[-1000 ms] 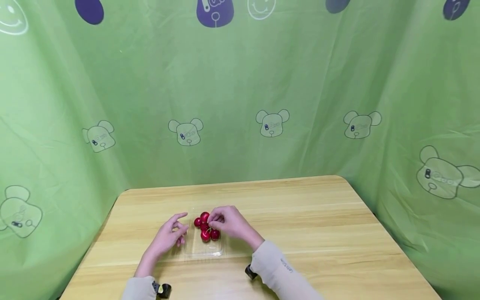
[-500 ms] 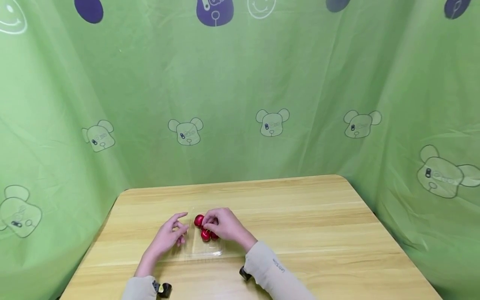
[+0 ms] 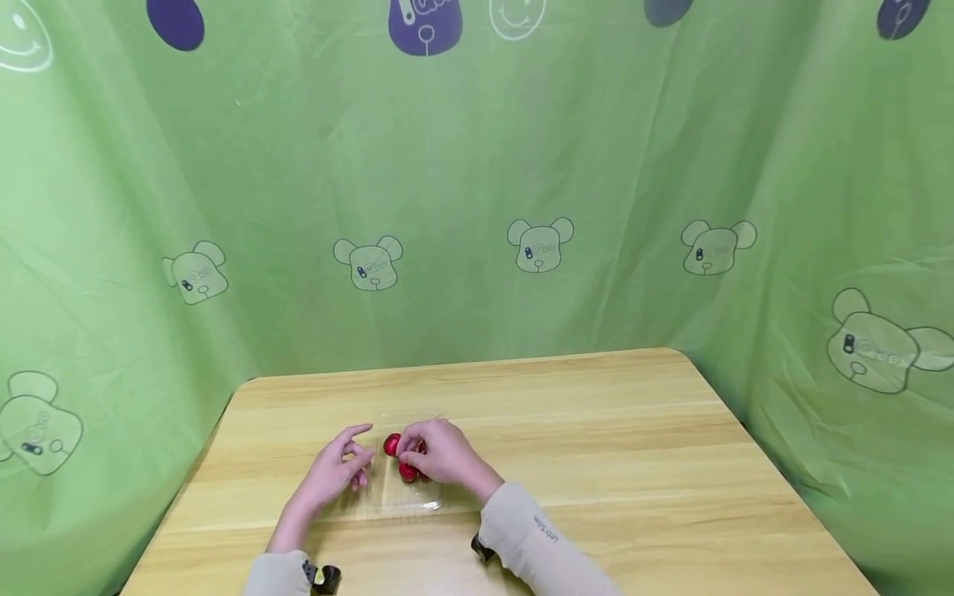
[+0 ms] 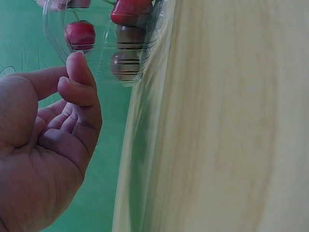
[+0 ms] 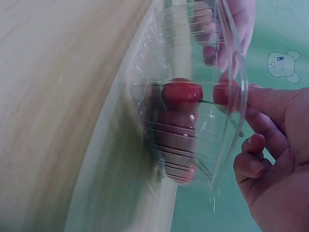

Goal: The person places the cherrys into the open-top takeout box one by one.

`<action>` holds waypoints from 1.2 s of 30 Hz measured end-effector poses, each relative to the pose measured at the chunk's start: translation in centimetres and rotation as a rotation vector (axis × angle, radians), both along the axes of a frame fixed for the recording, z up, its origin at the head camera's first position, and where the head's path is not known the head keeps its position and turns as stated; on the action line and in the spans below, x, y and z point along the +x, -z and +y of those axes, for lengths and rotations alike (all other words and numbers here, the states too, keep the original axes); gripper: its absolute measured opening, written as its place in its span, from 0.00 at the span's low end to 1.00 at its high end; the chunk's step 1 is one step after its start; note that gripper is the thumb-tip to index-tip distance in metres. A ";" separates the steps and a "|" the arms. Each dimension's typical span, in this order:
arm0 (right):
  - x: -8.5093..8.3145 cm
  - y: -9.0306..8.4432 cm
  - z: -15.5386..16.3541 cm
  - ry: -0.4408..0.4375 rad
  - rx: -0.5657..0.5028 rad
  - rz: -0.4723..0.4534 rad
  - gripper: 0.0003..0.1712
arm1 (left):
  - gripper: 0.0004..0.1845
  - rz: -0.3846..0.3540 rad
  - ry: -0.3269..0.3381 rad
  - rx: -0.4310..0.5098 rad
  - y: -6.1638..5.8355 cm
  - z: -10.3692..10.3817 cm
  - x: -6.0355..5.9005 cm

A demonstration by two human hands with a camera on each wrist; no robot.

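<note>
A clear plastic box (image 3: 400, 503) stands on the table with several red cherries (image 5: 182, 94) in it, some with green stems. My right hand (image 3: 440, 451) is over the box and pinches one cherry (image 5: 225, 94) between thumb and finger, higher than the others. That raised cherry also shows in the left wrist view, with a stem. My left hand (image 3: 333, 470) is at the left side of the box, its fingers loosely bent and holding nothing. Whether its fingertips touch the plastic I cannot tell. In the head view my right hand hides some of the cherries.
The wooden table (image 3: 596, 447) reaches beyond the box on every side, with rounded far corners. Green curtains (image 3: 462, 314) with bear-head prints hang behind it and at both sides. Both wrists wear small black devices below pale sleeves (image 3: 537, 538).
My right hand has moved a little left and toward me over the cherries, and the visible cherries have shifted. The left hand and the box have stayed in place.
</note>
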State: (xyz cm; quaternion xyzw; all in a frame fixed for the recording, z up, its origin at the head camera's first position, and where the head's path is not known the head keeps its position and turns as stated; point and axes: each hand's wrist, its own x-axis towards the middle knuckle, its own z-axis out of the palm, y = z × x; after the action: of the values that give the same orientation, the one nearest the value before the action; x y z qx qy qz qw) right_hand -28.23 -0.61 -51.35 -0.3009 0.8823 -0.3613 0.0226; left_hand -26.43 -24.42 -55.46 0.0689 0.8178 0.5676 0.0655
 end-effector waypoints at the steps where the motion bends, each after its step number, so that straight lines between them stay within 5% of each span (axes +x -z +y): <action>1: 0.0 0.0 0.0 0.001 0.003 0.000 0.02 | 0.32 0.000 0.000 0.001 0.0 0.0 0.0; 36: -0.2 0.6 -0.4 0.029 0.063 -0.003 0.03 | 0.31 0.011 -0.005 -0.007 -0.2 0.1 0.2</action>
State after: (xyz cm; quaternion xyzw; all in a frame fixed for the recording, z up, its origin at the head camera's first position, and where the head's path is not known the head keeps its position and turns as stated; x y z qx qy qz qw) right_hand -28.39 -0.99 -51.93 -0.2866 0.8975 -0.3340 0.0283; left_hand -26.25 -24.32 -55.28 0.0697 0.8204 0.5644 0.0598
